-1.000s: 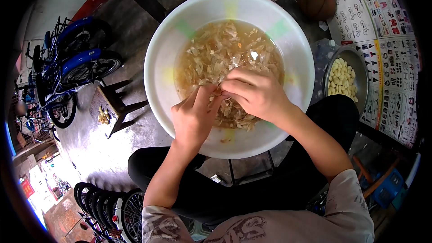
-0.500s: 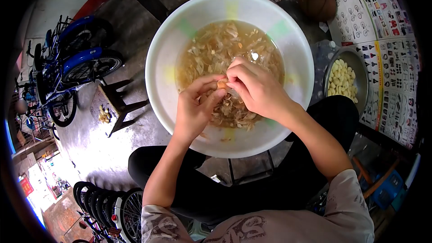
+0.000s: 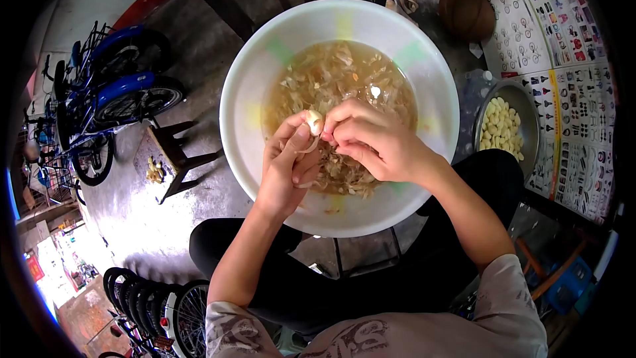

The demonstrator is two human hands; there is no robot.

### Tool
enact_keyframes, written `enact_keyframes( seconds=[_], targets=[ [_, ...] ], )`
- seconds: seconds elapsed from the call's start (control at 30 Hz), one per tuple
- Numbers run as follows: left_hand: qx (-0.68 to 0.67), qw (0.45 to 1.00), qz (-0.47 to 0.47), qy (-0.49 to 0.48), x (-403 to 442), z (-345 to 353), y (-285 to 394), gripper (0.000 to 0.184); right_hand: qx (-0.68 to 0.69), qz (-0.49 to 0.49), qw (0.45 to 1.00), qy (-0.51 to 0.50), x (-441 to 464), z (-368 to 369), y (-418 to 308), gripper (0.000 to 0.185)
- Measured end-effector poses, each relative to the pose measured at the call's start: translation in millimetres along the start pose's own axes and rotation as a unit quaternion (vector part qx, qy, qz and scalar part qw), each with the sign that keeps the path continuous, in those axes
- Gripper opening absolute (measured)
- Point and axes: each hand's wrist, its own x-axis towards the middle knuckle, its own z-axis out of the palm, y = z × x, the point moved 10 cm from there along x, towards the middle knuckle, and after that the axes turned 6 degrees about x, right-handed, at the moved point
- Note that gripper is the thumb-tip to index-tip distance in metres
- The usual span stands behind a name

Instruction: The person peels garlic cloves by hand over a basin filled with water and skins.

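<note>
1 smooth pale garlic clove (image 3: 315, 121) pinched in L hand (image 3: 285, 162) over 1 round basin (image 3: 434, 86) w/ papery skins (image 3: 348, 176); R hand (image 3: 376, 140) bunched just right, can't tell if gripping. 1 metal bowl (image 3: 530, 116) at right w/ many pale cloves (image 3: 501, 126).

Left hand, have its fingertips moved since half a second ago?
Yes. Judged against the white basin, the left hand's fingertips, now pinching a garlic clove, have shifted toward the rim on the picture's left.
</note>
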Motion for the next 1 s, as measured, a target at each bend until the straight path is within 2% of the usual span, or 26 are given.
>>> enact_keyframes(
  seconds=[0.07, 0.13, 0.2, 0.23, 0.27, 0.33, 0.43, 0.47, 0.5, 0.57, 0.6, 0.67, 0.7, 0.73, 0.8, 0.87, 0.93, 1.0],
  targets=[
    [0.048, 0.998, 0.027, 0.012, 0.3, -1.2, 3.7, 0.023, -0.003, 0.011, 1.000, 0.013, -2.3, 0.7, -0.5, 0.019],
    [0.188, 0.979, 0.065, 0.047, -2.5, -0.8, 15.4, 0.028, 0.062, 0.113, 0.988, 0.090, -5.3, -8.9, 15.0, 0.029],
    [0.267, 0.953, 0.132, 0.043, -7.4, 7.0, 30.7, 0.031, 0.017, 0.094, 0.991, 0.098, -3.9, -13.3, 16.3, 0.033],
    [0.351, 0.928, 0.121, 0.041, -7.8, 8.1, 31.4, 0.031, -0.035, 0.053, 0.995, 0.083, -5.9, -12.4, 14.6, 0.029],
    [0.370, 0.918, 0.140, 0.035, -7.3, 10.4, 32.0, 0.030, -0.087, 0.011, 0.994, 0.069, -6.6, -10.6, 9.1, 0.025],
    [0.406, 0.896, 0.178, 0.025, -6.7, 14.8, 33.0, 0.029, -0.084, 0.014, 0.994, 0.073, -6.5, -11.6, 6.9, 0.021],
    [0.349, 0.909, 0.224, -0.022, -6.5, 17.1, 36.9, 0.032, -0.058, 0.034, 0.995, 0.073, -2.7, -12.5, 4.6, 0.014],
    [0.178, 0.975, 0.128, -0.044, -4.8, 10.1, 26.3, 0.030, -0.037, 0.057, 0.995, 0.066, -2.6, -11.3, 6.8, 0.012],
    [-0.001, 0.998, 0.025, -0.066, -4.4, 9.0, 11.6, 0.029, -0.038, 0.055, 0.996, 0.067, -2.4, -9.2, 4.8, 0.012],
    [-0.016, 0.996, 0.044, -0.071, -3.7, 7.9, 18.5, 0.029, 0.184, 0.114, 0.973, 0.083, -4.5, -3.4, 17.6, 0.012],
    [-0.032, 0.995, 0.062, -0.075, -3.9, 8.0, 22.8, 0.029, 0.183, 0.115, 0.973, 0.084, -5.1, -3.3, 18.0, 0.012],
    [-0.007, 0.996, 0.064, -0.058, -3.6, 6.1, 23.3, 0.029, 0.155, 0.143, 0.965, 0.158, -11.2, -16.8, 26.4, 0.018],
    [0.067, 0.993, 0.087, -0.041, -3.5, 5.2, 25.9, 0.029, 0.049, 0.104, 0.980, 0.162, -7.9, -26.8, 15.4, 0.024],
    [0.139, 0.984, 0.108, -0.024, -4.2, 4.1, 28.5, 0.029, 0.049, 0.105, 0.980, 0.161, -5.9, -29.8, 14.1, 0.024],
    [0.165, 0.982, 0.092, -0.024, -3.8, -1.3, 25.8, 0.030, -0.029, 0.058, 0.994, 0.092, 1.5, -22.1, 0.1, 0.028],
    [0.191, 0.978, 0.081, -0.025, 0.2, -2.3, 19.8, 0.031, -0.011, 0.068, 0.993, 0.093, 0.7, -17.4, -0.3, 0.026],
    [0.308, 0.931, 0.197, -0.005, -1.4, 7.4, 32.6, 0.032, 0.007, 0.076, 0.993, 0.094, -0.7, -14.6, 2.5, 0.024],
    [0.332, 0.921, 0.201, 0.021, -5.3, 10.7, 40.3, 0.031, -0.047, 0.033, 0.995, 0.084, -0.6, -12.8, -1.4, 0.020]
  ],
)
